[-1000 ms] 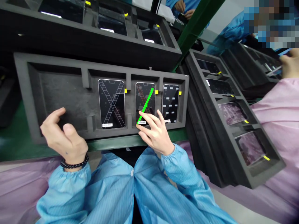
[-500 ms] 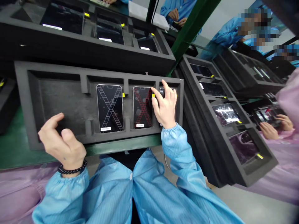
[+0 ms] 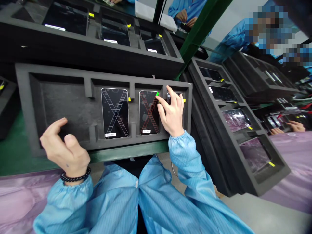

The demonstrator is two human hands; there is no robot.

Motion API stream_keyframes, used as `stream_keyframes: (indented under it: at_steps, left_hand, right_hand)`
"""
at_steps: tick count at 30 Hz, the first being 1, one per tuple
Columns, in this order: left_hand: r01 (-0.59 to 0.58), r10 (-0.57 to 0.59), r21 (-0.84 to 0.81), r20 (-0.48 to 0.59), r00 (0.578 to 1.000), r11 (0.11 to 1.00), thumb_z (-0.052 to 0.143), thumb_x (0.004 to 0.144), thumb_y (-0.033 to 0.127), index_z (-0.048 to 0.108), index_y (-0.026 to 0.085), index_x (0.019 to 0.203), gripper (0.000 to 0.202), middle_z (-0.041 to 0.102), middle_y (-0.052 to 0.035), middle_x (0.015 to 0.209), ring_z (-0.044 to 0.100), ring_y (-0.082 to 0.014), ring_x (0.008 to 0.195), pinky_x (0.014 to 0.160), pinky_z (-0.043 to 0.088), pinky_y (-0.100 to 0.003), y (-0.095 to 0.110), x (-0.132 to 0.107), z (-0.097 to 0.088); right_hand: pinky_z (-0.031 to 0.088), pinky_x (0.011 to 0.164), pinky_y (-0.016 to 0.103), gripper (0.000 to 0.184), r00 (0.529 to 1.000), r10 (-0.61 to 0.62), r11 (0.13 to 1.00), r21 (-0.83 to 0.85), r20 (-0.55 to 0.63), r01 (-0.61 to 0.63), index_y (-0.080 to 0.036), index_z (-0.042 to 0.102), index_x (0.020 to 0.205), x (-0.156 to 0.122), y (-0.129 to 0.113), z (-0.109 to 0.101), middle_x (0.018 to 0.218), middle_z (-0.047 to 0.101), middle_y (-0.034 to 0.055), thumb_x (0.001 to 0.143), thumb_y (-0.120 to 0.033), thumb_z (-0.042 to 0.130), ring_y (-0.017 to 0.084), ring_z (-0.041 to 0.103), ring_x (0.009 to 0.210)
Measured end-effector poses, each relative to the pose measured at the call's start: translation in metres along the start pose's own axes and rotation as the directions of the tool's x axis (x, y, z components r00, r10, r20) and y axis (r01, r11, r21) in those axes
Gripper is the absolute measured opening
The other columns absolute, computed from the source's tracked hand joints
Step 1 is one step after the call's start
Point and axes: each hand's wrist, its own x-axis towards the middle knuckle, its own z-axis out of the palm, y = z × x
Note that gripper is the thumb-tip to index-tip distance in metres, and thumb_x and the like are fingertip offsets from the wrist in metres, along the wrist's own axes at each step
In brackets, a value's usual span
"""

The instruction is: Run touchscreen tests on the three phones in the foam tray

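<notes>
My right hand (image 3: pixel 172 112) has its fingers spread, with the index fingertip on the upper right corner of a smartphone (image 3: pixel 149 113). That screen shows a red laddered X, and a green patch lights up beside the fingertip. Left of it lies another smartphone (image 3: pixel 115 113) with a white laddered X. A third phone (image 3: pixel 179 95) is mostly hidden behind my right hand. All three rest in compartments of a dark foam tray (image 3: pixel 58 72). My left hand (image 3: pixel 64 146), fingers apart and holding nothing, hovers at the tray's left end by its front edge.
Behind stands another foam tray (image 3: pixel 122 53) with several dark-screened phones. To the right, stacked trays (image 3: pixel 219 149) hold more phones with yellow tabs. A green post (image 3: pixel 202 32) rises between them. Co-workers in blue and pink work nearby; one co-worker's hand (image 3: pixel 296 126) shows at far right.
My right index fingertip has shifted slightly down at the phone's corner, and a green patch now shows there. My left hand stays put. The pink-sleeved co-worker at right has moved.
</notes>
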Motion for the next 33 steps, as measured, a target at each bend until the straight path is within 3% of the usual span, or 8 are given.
stream_keyframes:
  at_steps: [15,33]
  left_hand:
    - [-0.021,0.021,0.018,0.008,1.0,1.0,0.033,0.101,0.045,0.064,0.007,0.131,0.057,0.066,-0.0214,0.129,0.059,-0.0346,0.122,0.105,0.044,-0.052,-0.002,0.001,0.0]
    - [-0.004,0.003,0.031,0.018,1.0,1.0,0.034,0.101,0.045,0.064,0.009,0.132,0.057,0.066,-0.0174,0.131,0.059,-0.0319,0.123,0.105,0.044,-0.048,0.0,0.001,-0.002]
  right_hand:
    - [0.025,0.126,0.055,0.032,0.996,-0.079,0.996,0.051,0.052,0.076,-0.029,0.073,0.12,-0.028,-0.017,-0.01,0.158,0.046,0.0058,0.105,-0.034,0.045,0.026,0.046,0.14]
    - [0.027,0.126,0.053,0.027,0.956,-0.233,0.96,0.201,0.177,0.197,-0.026,0.075,0.114,-0.083,-0.053,-0.022,0.154,0.053,0.0067,0.101,-0.03,0.051,0.024,0.053,0.133]
